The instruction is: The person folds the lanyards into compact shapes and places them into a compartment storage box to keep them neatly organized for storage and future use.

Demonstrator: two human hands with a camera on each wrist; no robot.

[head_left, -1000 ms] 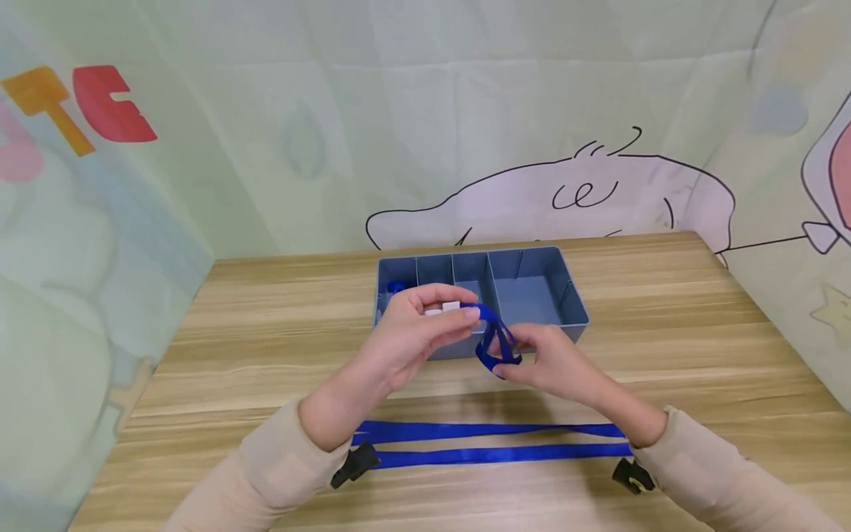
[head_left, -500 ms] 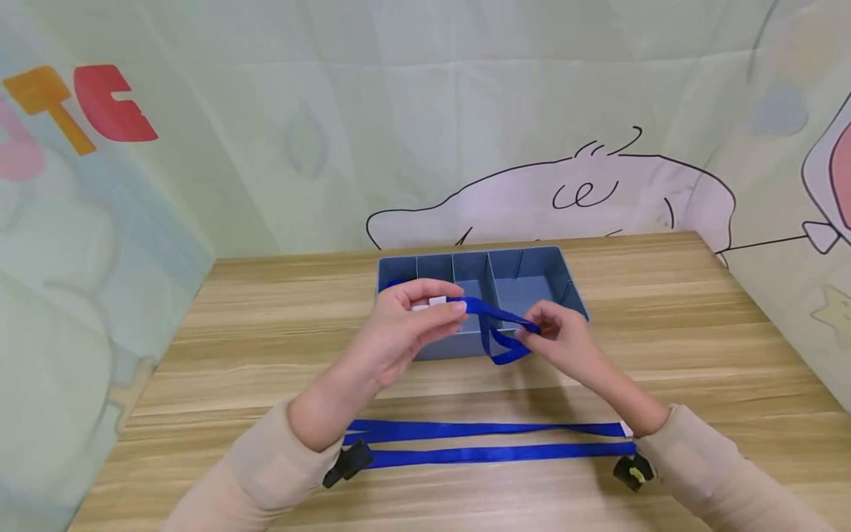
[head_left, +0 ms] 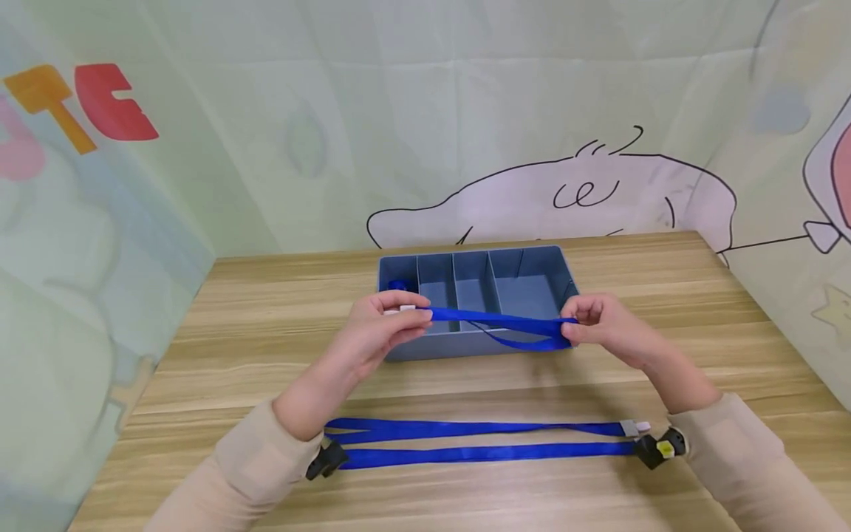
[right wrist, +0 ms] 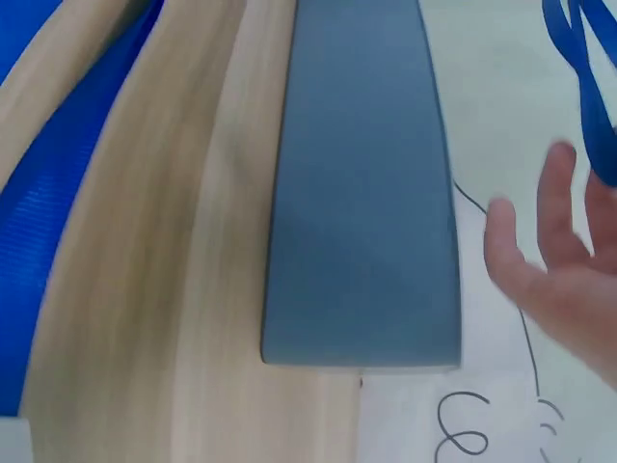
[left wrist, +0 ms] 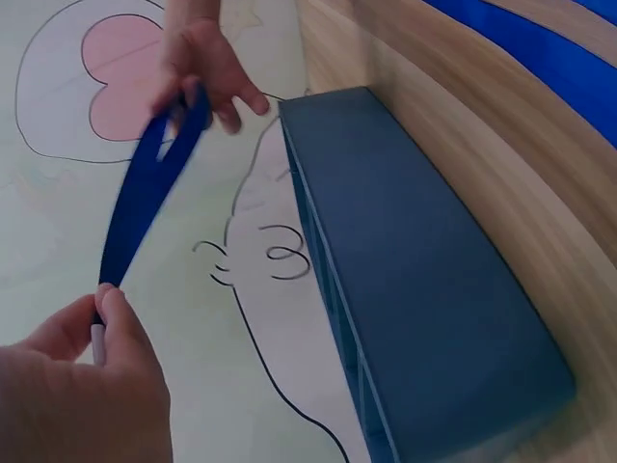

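My left hand [head_left: 366,329] pinches a blue lanyard [head_left: 505,322] near its light-coloured end piece [head_left: 408,307]. The far end of the loop is held between the thumb and fingers of my right hand [head_left: 614,330]. Between the hands the strap stretches nearly level, with one strand sagging below, above the front of a grey-blue divided box [head_left: 459,346]. In the left wrist view the lanyard [left wrist: 135,212] runs from the left thumb to the right hand [left wrist: 207,68]. The right wrist view shows the right hand [right wrist: 578,280] with some fingers extended.
Another blue lanyard [head_left: 492,453] lies stretched across the table [head_left: 253,355] in front, its strands side by side, with a grey-white end piece [head_left: 631,428] at right. A small blue item [head_left: 399,285] sits in the box's left compartment. Black wrist mounts [head_left: 654,449] hang near the sleeves.
My right hand has moved right and slightly up, drawing the bunched lanyard out into a long strap. My left hand has shifted left, still pinching its end.
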